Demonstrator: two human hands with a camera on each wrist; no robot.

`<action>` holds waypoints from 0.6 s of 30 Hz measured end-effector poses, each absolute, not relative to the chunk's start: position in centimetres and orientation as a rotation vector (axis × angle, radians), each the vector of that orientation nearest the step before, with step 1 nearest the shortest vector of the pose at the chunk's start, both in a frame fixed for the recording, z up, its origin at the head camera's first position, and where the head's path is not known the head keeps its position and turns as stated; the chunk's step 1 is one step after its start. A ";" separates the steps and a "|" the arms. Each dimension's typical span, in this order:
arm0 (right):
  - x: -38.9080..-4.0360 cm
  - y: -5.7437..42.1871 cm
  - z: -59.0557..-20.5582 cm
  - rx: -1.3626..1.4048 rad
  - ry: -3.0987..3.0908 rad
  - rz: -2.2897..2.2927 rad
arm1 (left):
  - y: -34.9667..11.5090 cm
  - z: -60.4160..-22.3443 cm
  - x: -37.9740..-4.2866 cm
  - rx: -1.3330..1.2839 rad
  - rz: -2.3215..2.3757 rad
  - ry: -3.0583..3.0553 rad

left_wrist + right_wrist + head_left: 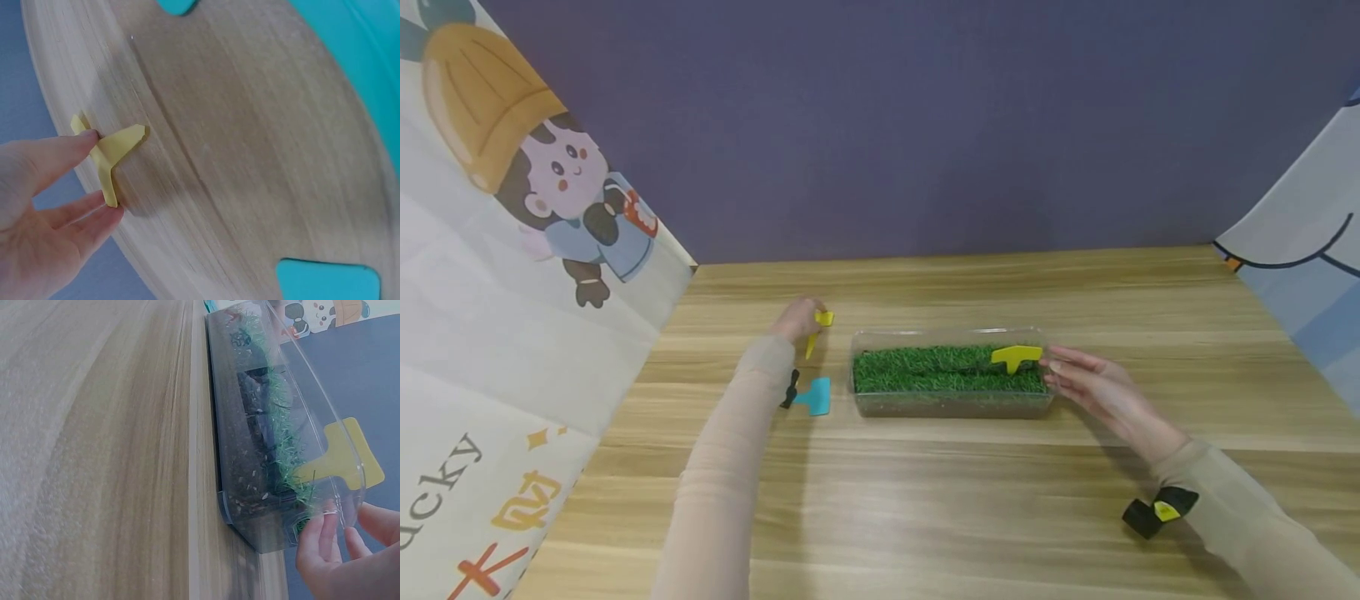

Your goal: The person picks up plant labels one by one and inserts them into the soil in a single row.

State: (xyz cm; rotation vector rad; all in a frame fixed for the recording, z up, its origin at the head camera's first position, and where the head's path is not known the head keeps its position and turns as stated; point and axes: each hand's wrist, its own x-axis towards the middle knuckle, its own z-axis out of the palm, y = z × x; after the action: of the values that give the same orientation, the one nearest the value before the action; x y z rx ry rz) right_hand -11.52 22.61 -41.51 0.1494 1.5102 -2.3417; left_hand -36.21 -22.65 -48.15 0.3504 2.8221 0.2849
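Observation:
Between the thumb and fingertips of my left hand (800, 318) is a yellow T-shaped plant label (115, 150), held just over the wooden table at the left. A blue T-shaped label (818, 396) lies near that wrist. To the right stands a clear planter box (955, 408) with dark soil and green artificial grass (917, 362). Another yellow plant label (344, 453) stands upright in the grass near the box's right end. My right hand (1108, 396) holds that end, its fingertips (310, 540) against the clear wall and rim.
A dark blue partition (925, 133) rises behind the wooden table (940, 517). Printed cartoon panels (497, 292) border the left and right sides. Teal pieces (328, 281) show at the edges of the left wrist view; the largest is cut off.

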 end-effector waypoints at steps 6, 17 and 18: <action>-11.6 22.6 -41.6 0.144 1.504 -2.349 | -19.3 -40.9 -29.8 0.260 0.310 2.819; -11.5 22.7 -41.6 0.138 1.507 -2.342 | -19.7 -41.4 -31.0 0.267 0.271 2.879; -11.6 22.7 -41.6 0.141 1.505 -2.342 | -19.7 -41.3 -30.9 0.257 0.277 2.874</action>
State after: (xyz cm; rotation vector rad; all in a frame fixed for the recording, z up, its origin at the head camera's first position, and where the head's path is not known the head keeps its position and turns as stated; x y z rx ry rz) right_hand -11.56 22.67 -41.56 0.1410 1.5047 -2.3424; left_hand -30.90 -19.68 -41.26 0.2573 2.8739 0.2770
